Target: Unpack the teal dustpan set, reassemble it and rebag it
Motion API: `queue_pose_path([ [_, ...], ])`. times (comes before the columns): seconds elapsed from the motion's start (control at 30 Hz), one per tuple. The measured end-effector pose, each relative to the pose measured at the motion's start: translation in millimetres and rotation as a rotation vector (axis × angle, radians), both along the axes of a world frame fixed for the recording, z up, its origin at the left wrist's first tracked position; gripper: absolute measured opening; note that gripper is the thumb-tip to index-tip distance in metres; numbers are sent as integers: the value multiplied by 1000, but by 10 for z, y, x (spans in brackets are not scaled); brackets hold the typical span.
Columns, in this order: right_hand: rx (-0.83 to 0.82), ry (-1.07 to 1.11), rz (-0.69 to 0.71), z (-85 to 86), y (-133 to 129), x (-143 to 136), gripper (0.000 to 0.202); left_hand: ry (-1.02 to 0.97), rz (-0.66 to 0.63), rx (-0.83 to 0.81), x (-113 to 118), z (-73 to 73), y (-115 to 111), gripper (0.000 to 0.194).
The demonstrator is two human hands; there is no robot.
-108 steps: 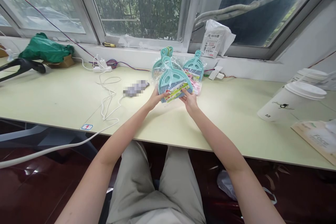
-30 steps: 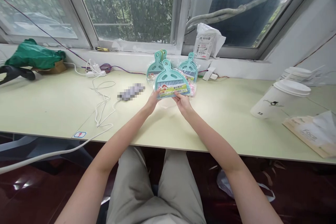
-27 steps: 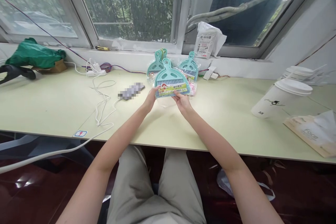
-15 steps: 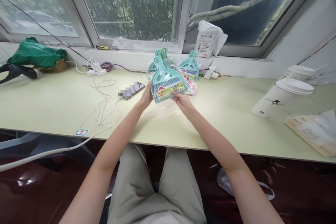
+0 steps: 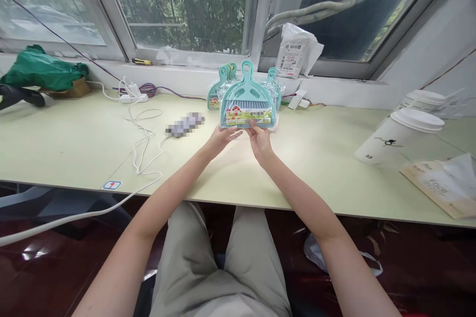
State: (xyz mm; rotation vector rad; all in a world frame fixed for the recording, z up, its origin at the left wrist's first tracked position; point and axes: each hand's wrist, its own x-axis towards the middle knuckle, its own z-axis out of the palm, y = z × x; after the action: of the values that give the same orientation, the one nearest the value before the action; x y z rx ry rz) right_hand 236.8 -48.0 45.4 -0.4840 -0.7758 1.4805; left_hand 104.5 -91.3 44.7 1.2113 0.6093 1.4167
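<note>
**A:** What are your fingers doing?

**B:** Both hands are pinching the bottom edge of a teal plastic dustpan-and-brush set sealed in a clear wrapper (image 5: 247,104). My left hand (image 5: 222,137) is curling loosely under its lower left corner; my right hand (image 5: 259,137) is closing thumb and fingers on the lower right. I am holding it upright above the pale green tabletop (image 5: 74,143).

**A:** Is anything hard to see?

**B:** More wrapped teal dustpan sets (image 5: 219,91) are standing behind it, mostly covered. A flat object beside the white cable (image 5: 143,141) is blurred out.

**A:** Textures?

**B:** Glossy crinkled film, smooth fan-shaped plastic, and a colourful paper label.
</note>
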Motion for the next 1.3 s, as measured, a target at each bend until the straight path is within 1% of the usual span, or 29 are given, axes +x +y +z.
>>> queue_pose_path([
  [0.07,15,25,-33,24,-14,0,27,37,38,33,34,-21,1,67],
  [0.13,17,55,-57,37,-19,2,24,102,45,38,76,-74,17,74],
  [0.17,11,65,-64,39,-18,4,22,139,44,22,101,-107,25,73],
  [0.23,-19,65,-78,41,-13,10,17,217,47,-27,154,-166,32,66],
  [0.3,-61,38,-93,47,-7,20,12,287,80,-45,200,-198,23,60],
  [0.37,-84,11,-112,60,-5,31,8,347,117,-27,227,-198,4,60],
  [0.43,-90,4,-123,75,-7,40,8,395,115,-19,224,-178,-11,59],
  [0.5,-95,14,-125,83,-8,46,11,425,64,-15,177,-148,-9,55],
  [0.57,-88,42,-118,80,-1,52,16,451,-31,-1,75,-112,20,49],
  [0.63,-57,71,-96,65,15,63,24,446,-129,14,-81,-68,73,54],
  [0.67,-38,78,-79,54,24,68,27,407,-150,18,-171,-43,103,57],
  [0.7,-24,75,-56,41,32,73,29,340,-138,20,-261,-16,131,58],
  [0.77,-14,49,-1,7,36,71,32,159,-36,24,-413,35,175,52],
  [0.83,-29,11,41,-37,21,49,32,27,71,10,-489,65,197,45],
  [0.87,-42,-10,55,-61,6,30,31,7,105,-6,-494,66,202,44],
  [0.93,-70,-48,71,-109,-28,-14,30,28,150,-40,-451,36,209,44],
  [1.0,-102,-69,73,-154,-53,-52,27,60,199,-63,-375,-27,220,46],
  [1.13,-146,-63,80,-214,-48,-76,22,46,292,-58,-285,-139,248,54],
  [1.3,-121,-94,116,-254,-12,-66,22,82,352,-31,-299,-140,222,58],
])
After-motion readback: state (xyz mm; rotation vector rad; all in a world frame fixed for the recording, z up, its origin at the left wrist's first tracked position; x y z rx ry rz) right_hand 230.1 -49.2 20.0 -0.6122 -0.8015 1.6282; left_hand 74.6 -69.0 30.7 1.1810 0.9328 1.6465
